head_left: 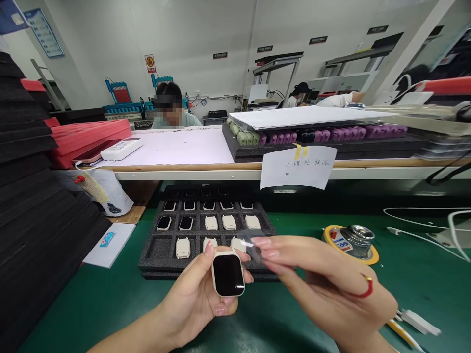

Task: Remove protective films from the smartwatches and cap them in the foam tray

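A smartwatch body without a strap, with a white case and a black screen turned up, sits between the fingers of my left hand. To its right, my right hand pinches a small clear plastic film between thumb and fingertips, held apart from the watch. Behind both hands lies a dark foam tray with square compartments. Several more watch bodies rest in it, some showing black screens and others, like the white one, their pale backs. My left hand and the film partly cover the tray's front row.
Black foam sheets rise high on the left, beside a white booklet. A glass bottle stands at right inside a yellow-rimmed tape roll. White cables lie farther right. A shelf crosses behind; a person sits beyond.
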### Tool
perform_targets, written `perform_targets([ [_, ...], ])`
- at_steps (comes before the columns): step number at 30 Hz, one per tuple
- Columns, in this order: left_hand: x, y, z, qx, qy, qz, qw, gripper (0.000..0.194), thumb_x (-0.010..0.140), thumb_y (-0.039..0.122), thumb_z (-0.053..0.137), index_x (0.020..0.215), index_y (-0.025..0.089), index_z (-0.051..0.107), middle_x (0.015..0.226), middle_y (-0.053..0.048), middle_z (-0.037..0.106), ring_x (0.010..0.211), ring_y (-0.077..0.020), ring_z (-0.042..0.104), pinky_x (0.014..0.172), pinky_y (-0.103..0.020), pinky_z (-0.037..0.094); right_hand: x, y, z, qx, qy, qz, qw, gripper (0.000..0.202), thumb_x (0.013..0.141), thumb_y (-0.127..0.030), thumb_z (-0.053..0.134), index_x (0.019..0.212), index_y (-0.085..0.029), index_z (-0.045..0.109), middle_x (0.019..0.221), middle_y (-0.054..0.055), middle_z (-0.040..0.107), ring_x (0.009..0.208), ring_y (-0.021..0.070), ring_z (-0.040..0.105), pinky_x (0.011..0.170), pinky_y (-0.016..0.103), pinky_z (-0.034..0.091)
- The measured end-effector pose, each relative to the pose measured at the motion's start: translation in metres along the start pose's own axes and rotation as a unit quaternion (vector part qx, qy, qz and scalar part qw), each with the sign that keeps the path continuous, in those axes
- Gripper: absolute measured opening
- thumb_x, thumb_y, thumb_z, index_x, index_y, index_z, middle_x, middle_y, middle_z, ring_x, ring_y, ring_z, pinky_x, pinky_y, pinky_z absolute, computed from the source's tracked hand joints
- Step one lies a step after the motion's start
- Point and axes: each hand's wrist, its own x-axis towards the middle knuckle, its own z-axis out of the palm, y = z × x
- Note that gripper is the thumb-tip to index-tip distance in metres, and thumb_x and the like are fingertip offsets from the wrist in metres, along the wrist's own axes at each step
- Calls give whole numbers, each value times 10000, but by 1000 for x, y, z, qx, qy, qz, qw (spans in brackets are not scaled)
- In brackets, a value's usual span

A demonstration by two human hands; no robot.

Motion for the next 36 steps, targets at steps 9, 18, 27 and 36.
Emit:
perform_targets([
  [9,0,1,2,-35,19,-28,999,430,826,553,678,905,131,712,722,-1,531,522,-39,436,456,-148,294,2,-13,-2,9,-190,-46,981,428,886,-75,649,1260,-283,659,1043,15,785,1013,201,719,906,316,603],
  [18,2,-4,-2,106,38,48,992,434,818,583,665,812,153,614,664,30,510,464,-31,359,434,-172,263,-1,-9,16,-69,-184,2,981,591,797,-364,794,1318,-199,568,799,39,657,710,200,589,630,344,524],
  [27,1,1,2,70,85,18,994,478,863,627,570,896,153,619,770,-26,625,473,-53,491,416,-168,266,1,2,18,50,-195,87,976,565,739,-260,843,1232,-283,568,1016,24,696,904,201,627,822,333,523],
  [36,-6,34,-47,395,218,136,882,516,912,576,489,1143,123,578,961,-154,716,647,-146,608,579,-260,470,2,18,2,10,-229,157,960,584,885,-429,674,1405,-281,454,1346,113,594,1218,278,586,1017,456,496],
])
